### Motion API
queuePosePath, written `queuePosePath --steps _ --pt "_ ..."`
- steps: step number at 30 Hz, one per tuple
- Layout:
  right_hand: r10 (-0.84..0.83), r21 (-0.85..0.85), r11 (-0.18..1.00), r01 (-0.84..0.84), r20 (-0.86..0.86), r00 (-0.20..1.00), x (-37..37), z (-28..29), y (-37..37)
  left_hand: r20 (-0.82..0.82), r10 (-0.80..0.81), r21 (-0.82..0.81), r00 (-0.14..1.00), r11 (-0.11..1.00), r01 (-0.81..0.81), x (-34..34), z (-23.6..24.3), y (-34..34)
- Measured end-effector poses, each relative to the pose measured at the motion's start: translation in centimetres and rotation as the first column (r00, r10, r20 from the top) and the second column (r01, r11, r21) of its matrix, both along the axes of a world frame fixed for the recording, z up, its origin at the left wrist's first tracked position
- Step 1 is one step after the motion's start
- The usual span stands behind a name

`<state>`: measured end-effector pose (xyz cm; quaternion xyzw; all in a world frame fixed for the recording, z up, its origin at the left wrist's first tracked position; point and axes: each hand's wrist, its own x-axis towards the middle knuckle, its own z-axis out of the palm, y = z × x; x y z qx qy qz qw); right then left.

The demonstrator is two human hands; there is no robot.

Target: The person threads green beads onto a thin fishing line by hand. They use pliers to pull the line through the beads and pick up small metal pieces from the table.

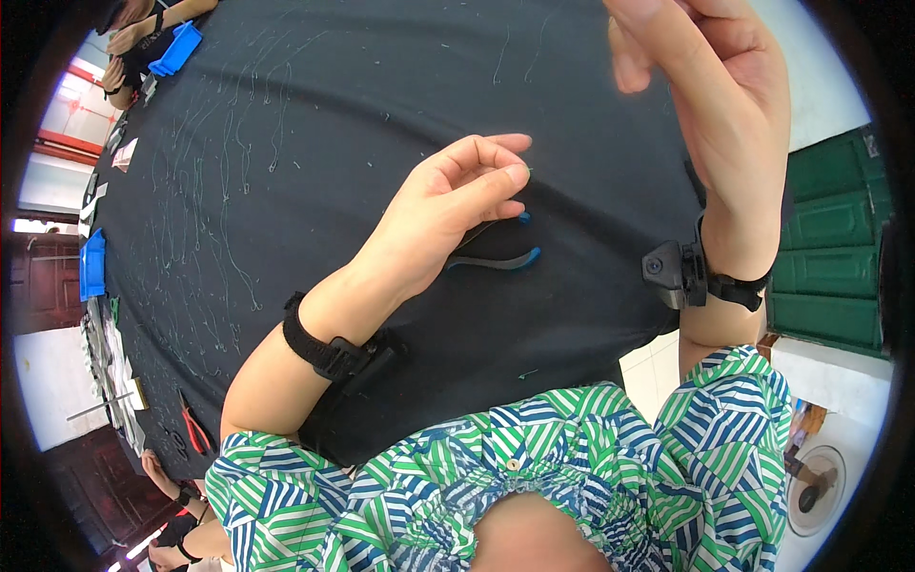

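My left hand is over the middle of the black cloth, thumb and forefinger closed in a pinch. A speck of green shows at the fingertips, too small to name. Under this hand lie pliers with blue-tipped handles, partly hidden by the palm. High at the upper right is my right hand, fingers curled in. Its fingertips are partly cut off by the top edge, so what they hold is hidden. Many thin green threads with small ends lie across the cloth to the left of my hands.
A black cloth covers the table. Along its left edge are two blue trays, red-handled pliers and black scissors. Other people's hands are at the far left and a co-worker's arm at the lower left.
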<state>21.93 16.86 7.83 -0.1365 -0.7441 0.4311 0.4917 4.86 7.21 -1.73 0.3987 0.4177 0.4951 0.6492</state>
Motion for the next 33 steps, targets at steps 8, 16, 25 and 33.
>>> queuePosePath --steps 8,16,25,33 --pt "0.106 -0.015 0.994 -0.107 -0.026 0.994 -0.3 -0.3 0.3 0.063 0.004 -0.009 0.998 1.0 -0.003 0.2 0.0 0.0" --pt "-0.124 0.062 0.991 0.122 0.032 0.992 0.7 -1.4 1.5 0.109 -0.07 -0.101 0.992 0.992 0.081 -1.1 0.9 -1.3" --pt "0.052 -0.04 0.998 -0.037 0.477 0.877 -0.5 -3.6 -1.3 -0.074 0.051 0.023 0.996 0.999 -0.05 -3.1 2.0 -1.9" --pt "0.324 -0.191 0.946 -0.262 0.496 0.806 -1.4 -6.5 -1.7 -0.288 0.129 0.173 0.949 0.982 -0.081 -3.6 2.1 -2.7"
